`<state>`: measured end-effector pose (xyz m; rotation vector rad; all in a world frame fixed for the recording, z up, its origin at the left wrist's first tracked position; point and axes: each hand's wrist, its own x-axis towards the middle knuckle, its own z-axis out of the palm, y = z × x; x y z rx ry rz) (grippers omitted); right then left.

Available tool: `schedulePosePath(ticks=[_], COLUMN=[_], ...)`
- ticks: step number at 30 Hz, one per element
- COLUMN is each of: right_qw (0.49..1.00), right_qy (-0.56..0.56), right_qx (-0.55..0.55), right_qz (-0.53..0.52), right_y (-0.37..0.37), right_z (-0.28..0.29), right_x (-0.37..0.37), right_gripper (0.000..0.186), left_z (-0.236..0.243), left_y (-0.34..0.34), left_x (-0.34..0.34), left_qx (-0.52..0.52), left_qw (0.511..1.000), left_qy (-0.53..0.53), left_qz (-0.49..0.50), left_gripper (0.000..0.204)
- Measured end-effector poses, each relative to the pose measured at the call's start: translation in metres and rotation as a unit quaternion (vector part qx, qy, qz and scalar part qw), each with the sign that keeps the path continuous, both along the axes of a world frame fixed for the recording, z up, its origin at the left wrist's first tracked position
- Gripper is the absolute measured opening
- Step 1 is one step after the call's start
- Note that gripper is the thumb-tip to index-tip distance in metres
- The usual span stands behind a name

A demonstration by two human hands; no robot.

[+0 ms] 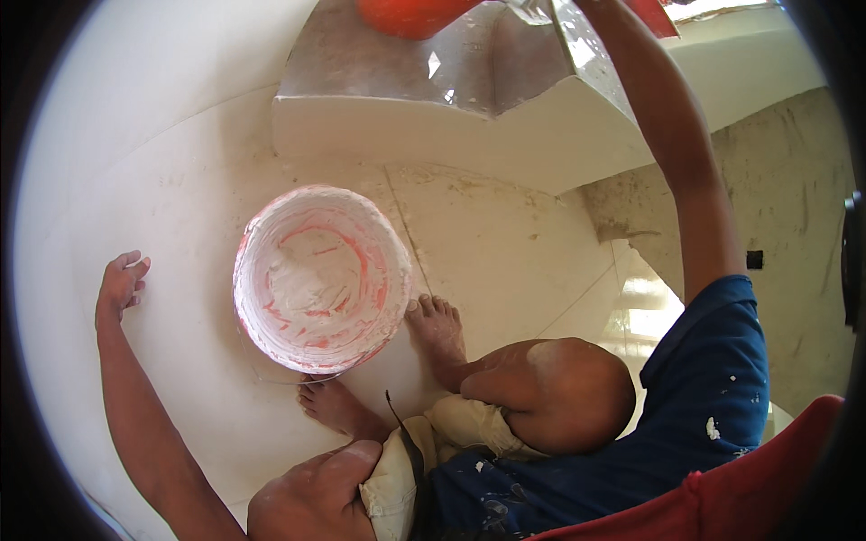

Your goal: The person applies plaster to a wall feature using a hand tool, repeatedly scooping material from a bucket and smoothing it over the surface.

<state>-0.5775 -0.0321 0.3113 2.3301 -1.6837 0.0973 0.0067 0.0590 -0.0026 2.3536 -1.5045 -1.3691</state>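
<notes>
My left hand (pixel 124 279) hangs at the left with fingers apart and slightly bent, holding nothing, away from a paste-smeared bucket (pixel 253 279). The bucket, streaked red and white inside with white paste at the bottom, stands upright in front of my bare feet (pixel 436 334), its wire handle down. My right arm (pixel 677 144) stretches up past the top edge over a raised ledge (pixel 424 126) with a glossy grey top; that hand is out of view. A red rounded object (pixel 406 11) sits on the ledge, with a whitish item (pixel 528 11) beside it, too cut off to make out.
A white curved wall (pixel 135 63) rises at the left. The pale floor (pixel 514 252) has seam lines. At the right are a stained grey surface (pixel 776 180) and a bright gap (pixel 649 316). My bent knees (pixel 577 388) are close below the bucket.
</notes>
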Motion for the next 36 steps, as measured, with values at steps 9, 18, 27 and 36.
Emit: schedulePosePath(ticks=[9,18,27,36], right_qw=[0.998,0.988,0.973,0.964], right_qy=[-0.050,-0.015,0.213,0.242], right_qx=[-0.031,-0.151,-0.079,-0.101], right_qz=[-0.007,-0.018,-0.031,-0.050], right_y=[0.004,0.068,0.185,0.180], right_z=[-0.014,0.002,0.024,-0.009], right_x=[-0.008,-0.002,0.004,-0.030], right_gripper=[0.031,0.033,0.022,0.027], left_z=[-0.002,-0.007,-0.003,-0.042], left_y=[0.002,0.002,-0.001,-0.018], left_x=[0.002,0.005,-0.010,0.015], left_qx=[-0.009,-0.018,-0.045,-0.053], left_qw=[1.000,1.000,0.997,0.997], left_qy=[0.008,0.016,0.049,0.060], left_qz=[0.004,0.012,0.041,0.006], left_gripper=[0.064,0.064,0.058,0.057])
